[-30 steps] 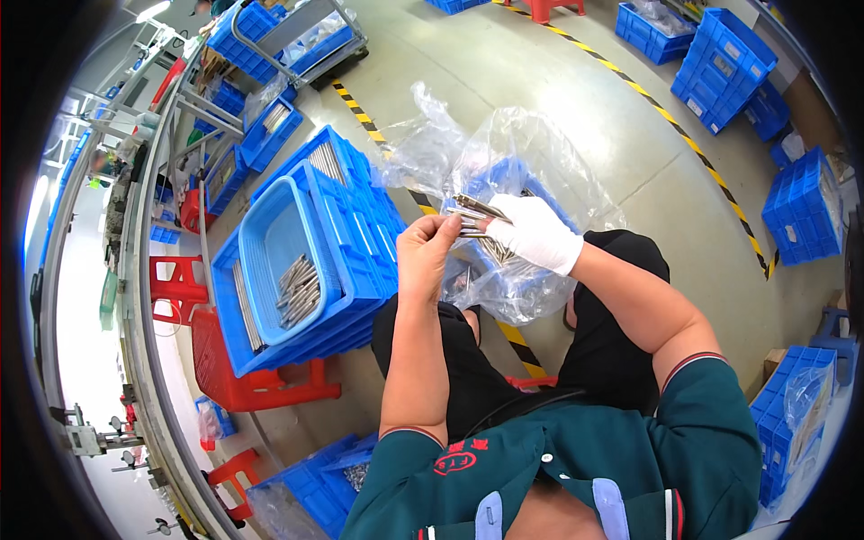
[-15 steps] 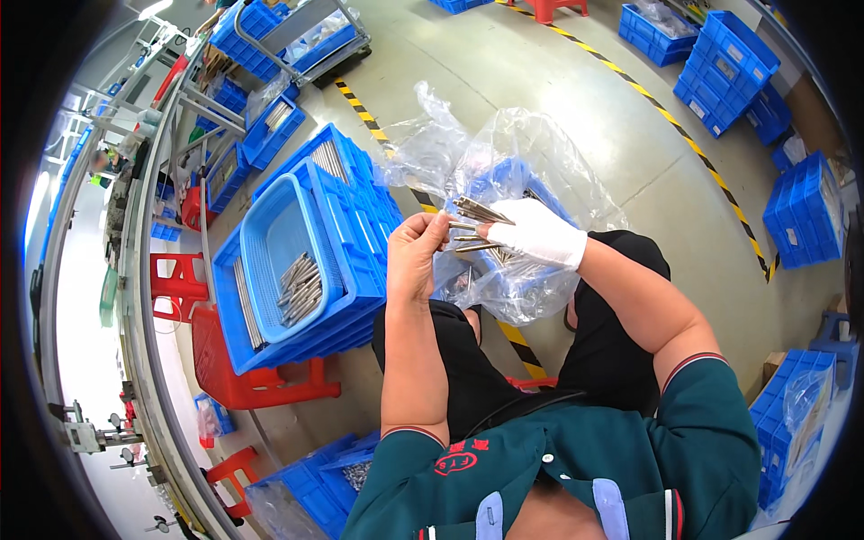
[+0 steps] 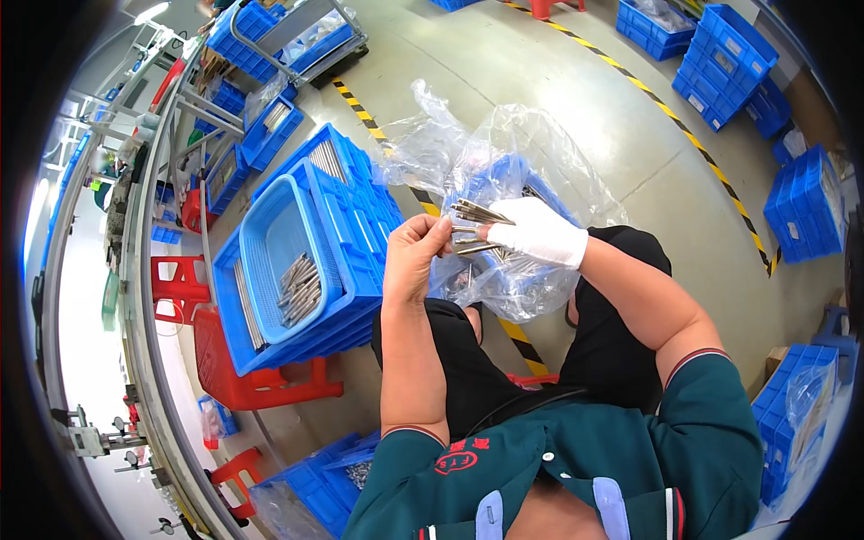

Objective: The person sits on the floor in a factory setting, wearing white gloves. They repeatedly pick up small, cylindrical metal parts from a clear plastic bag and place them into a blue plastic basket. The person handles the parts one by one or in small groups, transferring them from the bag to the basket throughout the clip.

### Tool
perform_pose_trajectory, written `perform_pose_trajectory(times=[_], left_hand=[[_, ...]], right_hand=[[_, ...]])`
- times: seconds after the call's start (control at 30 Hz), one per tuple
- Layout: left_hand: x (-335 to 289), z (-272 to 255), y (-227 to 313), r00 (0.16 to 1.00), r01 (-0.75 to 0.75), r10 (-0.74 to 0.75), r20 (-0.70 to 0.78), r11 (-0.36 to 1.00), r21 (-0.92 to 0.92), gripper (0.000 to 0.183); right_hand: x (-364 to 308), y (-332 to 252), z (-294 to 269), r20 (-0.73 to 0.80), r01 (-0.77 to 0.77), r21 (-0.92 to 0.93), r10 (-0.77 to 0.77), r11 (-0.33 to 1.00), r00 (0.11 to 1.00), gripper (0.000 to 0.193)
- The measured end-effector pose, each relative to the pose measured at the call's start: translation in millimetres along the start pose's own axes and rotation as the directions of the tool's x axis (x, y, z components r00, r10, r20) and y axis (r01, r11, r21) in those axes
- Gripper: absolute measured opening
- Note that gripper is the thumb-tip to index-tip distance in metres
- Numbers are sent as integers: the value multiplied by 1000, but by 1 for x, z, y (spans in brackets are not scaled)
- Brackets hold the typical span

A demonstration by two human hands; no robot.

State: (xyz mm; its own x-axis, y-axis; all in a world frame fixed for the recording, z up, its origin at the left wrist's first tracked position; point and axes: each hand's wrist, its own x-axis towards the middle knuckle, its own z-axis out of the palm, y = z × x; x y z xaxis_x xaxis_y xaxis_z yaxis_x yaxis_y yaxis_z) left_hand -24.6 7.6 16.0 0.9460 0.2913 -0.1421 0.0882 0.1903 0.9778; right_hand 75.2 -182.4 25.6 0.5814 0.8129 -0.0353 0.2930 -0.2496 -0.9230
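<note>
My right hand, in a white glove, is closed around a fanned bunch of thin metal rods. The rod ends point left, toward my bare left hand. Its thumb and fingers are pinched together at the end of one rod that sticks out of the bunch. Below both hands a blue crate lined with a clear plastic bag stands between my knees, with more metal rods inside. To the left, a light blue basket holds a loose pile of metal rods.
The basket rests on stacked blue crates holding more rods, beside a red stool. A metal-framed bench runs along the left. A cart stands far left. Blue crates are stacked at right, beyond yellow-black floor tape.
My hands stay nearly in place. The left fingertips and the rod at them shift very slightly; the bunch stays in my right hand.
</note>
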Motion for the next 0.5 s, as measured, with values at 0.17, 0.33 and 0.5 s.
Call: perform_pose_trajectory(times=[0.17,0.33,0.5], left_hand=[[1,4,5,997,64,-51,58,962,-264,19],[4,1,-9,984,126,-50,169,868,-480,17],[3,6,-19,954,218,-34,297,758,-614,16]], right_hand=[[4,9,-1,-18,-13,100,15,995,1000,38],[4,7,0,0,-26,170,26,985,1000,38],[0,8,0,-4,-11,265,13,964,1000,34]])
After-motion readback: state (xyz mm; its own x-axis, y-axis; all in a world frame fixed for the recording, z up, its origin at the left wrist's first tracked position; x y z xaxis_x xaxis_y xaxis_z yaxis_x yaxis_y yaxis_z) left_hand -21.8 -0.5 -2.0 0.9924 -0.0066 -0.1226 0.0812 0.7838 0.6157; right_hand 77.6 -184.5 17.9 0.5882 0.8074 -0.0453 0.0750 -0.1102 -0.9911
